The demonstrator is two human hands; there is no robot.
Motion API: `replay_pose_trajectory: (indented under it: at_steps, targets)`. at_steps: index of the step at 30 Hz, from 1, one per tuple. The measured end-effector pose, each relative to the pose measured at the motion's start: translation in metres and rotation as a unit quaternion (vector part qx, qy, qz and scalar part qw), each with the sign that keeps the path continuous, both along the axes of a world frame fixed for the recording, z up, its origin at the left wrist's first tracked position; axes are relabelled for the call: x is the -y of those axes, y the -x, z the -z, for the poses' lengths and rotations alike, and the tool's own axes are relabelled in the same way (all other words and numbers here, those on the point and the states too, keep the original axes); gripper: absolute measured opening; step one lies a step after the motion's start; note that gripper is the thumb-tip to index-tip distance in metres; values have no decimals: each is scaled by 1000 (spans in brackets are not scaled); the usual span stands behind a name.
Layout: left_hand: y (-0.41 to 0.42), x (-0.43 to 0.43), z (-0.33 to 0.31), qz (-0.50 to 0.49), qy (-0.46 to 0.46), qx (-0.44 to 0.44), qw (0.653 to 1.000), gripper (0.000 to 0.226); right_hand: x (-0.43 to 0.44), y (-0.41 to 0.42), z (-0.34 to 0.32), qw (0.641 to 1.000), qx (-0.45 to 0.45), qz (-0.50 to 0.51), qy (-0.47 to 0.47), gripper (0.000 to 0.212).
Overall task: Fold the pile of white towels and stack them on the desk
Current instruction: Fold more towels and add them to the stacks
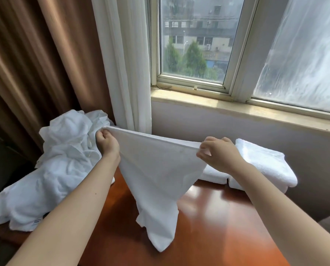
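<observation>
Towel [156, 169] hanging, top edge pinched by left hand [106, 143], right hand [218, 152]

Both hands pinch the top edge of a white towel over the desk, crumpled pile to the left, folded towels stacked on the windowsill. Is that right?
Not quite. The head view shows the folded towels resting on the desk, below the windowsill, not on it. The rest holds: left hand and right hand pinch the top edge of the white towel, crumpled pile to the left.
</observation>
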State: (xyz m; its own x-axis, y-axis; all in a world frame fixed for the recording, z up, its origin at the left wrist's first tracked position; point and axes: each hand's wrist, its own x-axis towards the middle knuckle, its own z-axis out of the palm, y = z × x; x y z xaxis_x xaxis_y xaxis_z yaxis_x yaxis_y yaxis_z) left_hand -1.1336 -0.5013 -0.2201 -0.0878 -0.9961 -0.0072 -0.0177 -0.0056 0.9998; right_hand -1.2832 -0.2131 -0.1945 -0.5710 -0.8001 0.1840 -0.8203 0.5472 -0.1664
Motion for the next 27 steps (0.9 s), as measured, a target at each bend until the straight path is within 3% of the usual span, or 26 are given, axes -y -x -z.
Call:
replay_pose_trajectory:
  at_steps: [4,8,10,12,14,17,20,22,23,26,27]
  targets:
    - [-2,6,0,-19,-7,-13,1000,36,-2,7,4,998,-40,25,-49,28]
    - [-1,8,2,-16,26,6,1000,34,-2,6,10,994,50,80,-56,28]
    - [-1,8,3,-22,26,6,999,34,-1,5,14,984,138,109,38,23]
    - [-2,9,3,-21,33,16,999,34,1,4,17,939,266,137,167,20]
    - [-4,10,3,-17,46,32,998,33,3,4,18,896,333,156,247,18]
    - [-8,16,5,-5,58,113,992,35,4,7,25,880,367,155,259,19]
    - [-16,21,8,3,94,271,958,37,3,10,35,911,334,164,179,12]
    - [-20,23,10,25,119,279,952,36,5,9,37,908,323,188,189,9]
    - [-21,24,10,41,119,258,958,35,7,7,35,884,352,203,230,13]
    - [-22,24,4,67,100,189,974,32,15,-2,17,748,510,197,377,13]
    - [-22,25,0,64,96,172,978,32,19,-5,10,720,536,180,403,13]
